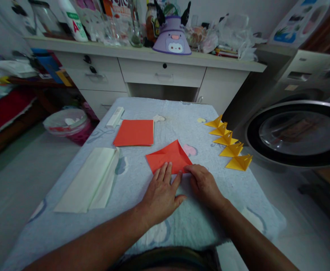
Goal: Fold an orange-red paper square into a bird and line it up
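A red sheet of origami paper (172, 152) with fold creases lies before me on the cloth-covered table. My left hand (161, 194) rests flat on its near edge, fingers stretched out and holding nothing. At the sheet's right corner, my right hand (204, 182) has its fingers closed on the paper edge. Up and to the left sits a stack of red square paper (135, 132). Along the table's right side stand several folded yellow paper pieces (231, 149) in a row. The undersides of my fingers are hidden.
Left of my hands lies a folded pale cloth or paper (90, 180). A small white box (115, 117) is behind it. Beyond the table (182, 109) stands a cluttered white desk (142, 54). A washing machine (300, 79) is to the right, a lined bin (69, 122) to the left.
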Demonstrator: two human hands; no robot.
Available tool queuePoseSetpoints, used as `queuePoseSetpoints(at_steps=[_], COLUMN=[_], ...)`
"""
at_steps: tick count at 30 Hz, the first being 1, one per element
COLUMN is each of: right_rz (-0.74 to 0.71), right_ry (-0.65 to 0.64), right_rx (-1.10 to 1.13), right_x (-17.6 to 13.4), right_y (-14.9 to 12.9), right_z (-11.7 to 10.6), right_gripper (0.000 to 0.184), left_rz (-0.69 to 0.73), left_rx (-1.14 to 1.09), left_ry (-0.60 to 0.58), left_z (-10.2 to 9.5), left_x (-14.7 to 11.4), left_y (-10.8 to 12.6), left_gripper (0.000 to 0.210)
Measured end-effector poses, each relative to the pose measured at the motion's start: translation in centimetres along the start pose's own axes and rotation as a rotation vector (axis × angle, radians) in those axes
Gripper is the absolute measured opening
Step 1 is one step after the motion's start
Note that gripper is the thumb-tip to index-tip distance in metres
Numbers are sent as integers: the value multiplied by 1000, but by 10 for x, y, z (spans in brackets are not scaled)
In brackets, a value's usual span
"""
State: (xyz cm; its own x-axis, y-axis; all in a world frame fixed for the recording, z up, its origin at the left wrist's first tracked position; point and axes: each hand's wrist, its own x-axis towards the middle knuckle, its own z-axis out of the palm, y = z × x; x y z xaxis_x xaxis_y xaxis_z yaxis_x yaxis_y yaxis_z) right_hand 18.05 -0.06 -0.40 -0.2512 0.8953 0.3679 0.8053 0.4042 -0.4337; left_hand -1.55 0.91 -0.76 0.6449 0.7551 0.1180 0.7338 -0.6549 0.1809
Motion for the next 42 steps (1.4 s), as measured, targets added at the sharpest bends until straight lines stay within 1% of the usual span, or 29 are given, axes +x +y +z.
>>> queuePoseSetpoints(at_steps=[8, 15, 19, 26, 33, 38, 40, 42], right_rz=[-71, -44, -54, -64, -59, -57, -61, -61], right_ry=[-64, -162, -183, -193, -217, -205, -194, -188], right_rx=[-107, -140, -145, -157, -177, -168, -155, -143], right_x=[2, 5, 6, 6, 6, 7, 7, 6], right_y=[-5, -9, -11, -13, -13, -14, -14, -14], right_z=[2, -2, -3, -5, -6, -5, -5, -5], right_gripper=[33, 29, 25, 19, 19, 17, 17, 17], left_rz=[19, 48, 45, 23, -13, -43, -67, -104], left_rx=[39, 56, 55, 68, 119, 109, 85, 45], left_ry=[-21, -104, -137, -114, -121, -87, -62, -13], left_z=[-6, -18, -25, -29, -30, -28, -29, -32], left_x=[-7, -22, -30, -44, -48, -49, -47, -43], left_y=[-10, -31, -42, -53, -51, -51, -51, -51], left_gripper=[73, 74, 70, 69, 71, 72, 69, 62])
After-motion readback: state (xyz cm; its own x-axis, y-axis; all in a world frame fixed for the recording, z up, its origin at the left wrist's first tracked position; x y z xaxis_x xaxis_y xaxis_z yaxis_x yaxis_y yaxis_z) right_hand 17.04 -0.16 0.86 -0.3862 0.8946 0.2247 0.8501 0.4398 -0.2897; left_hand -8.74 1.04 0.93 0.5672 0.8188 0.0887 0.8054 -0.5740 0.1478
